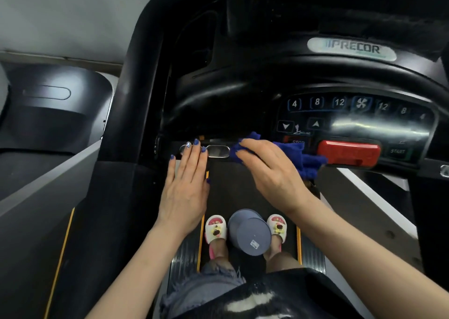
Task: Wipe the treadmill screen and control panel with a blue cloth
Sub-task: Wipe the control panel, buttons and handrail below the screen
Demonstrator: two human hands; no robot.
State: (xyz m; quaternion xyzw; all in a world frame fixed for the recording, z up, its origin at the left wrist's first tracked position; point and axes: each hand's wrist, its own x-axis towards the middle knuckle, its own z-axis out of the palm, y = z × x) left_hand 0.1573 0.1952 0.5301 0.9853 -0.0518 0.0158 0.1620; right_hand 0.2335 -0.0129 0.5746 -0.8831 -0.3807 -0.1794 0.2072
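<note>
Right hand [267, 170] presses a blue cloth [294, 154] on the control panel's [352, 116] lower left edge; left hand [187, 185] rests flat, empty. Screen apparently out of view, probably unwiped.

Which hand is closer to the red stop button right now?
Right. The right hand presses the blue cloth on the panel's lower edge just left of the red stop button. The left hand rests flat farther left, fingertips at the metal grip sensor.
</note>
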